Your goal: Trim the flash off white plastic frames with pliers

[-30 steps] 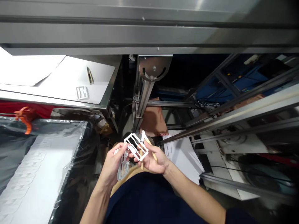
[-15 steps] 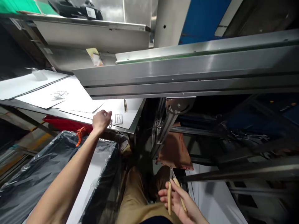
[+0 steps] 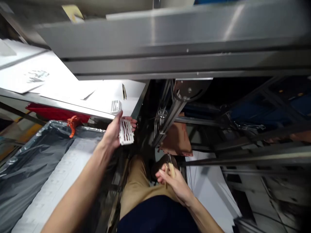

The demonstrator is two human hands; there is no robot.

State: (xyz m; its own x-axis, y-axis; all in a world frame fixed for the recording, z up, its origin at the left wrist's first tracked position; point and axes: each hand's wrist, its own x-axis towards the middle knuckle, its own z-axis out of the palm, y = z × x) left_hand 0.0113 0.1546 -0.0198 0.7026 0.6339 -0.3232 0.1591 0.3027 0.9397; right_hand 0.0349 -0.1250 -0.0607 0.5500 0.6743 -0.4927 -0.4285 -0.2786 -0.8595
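My left hand [image 3: 113,132] holds a small white plastic frame part [image 3: 126,131] with slots, just below the edge of a white-topped metal table [image 3: 73,94]. Another white plastic part [image 3: 116,106] lies on that table near its edge, beside a dark pen-like object [image 3: 123,91]. My right hand [image 3: 173,181] rests over my lap and grips a small cutter with tan handles [image 3: 170,169]. The view is blurred by motion.
A plastic-lined bin [image 3: 36,168] with stacked white parts sits at lower left, with an orange clamp [image 3: 71,124] on its rim. A steel conveyor beam [image 3: 170,48] spans the top. Metal framing [image 3: 167,113], a brown cardboard piece [image 3: 177,139] and white sheets [image 3: 209,191] lie ahead and right.
My left hand has come back from the table top toward me, now holding a white plastic part. My right hand with the cutter has risen slightly. The camera tilted downward.
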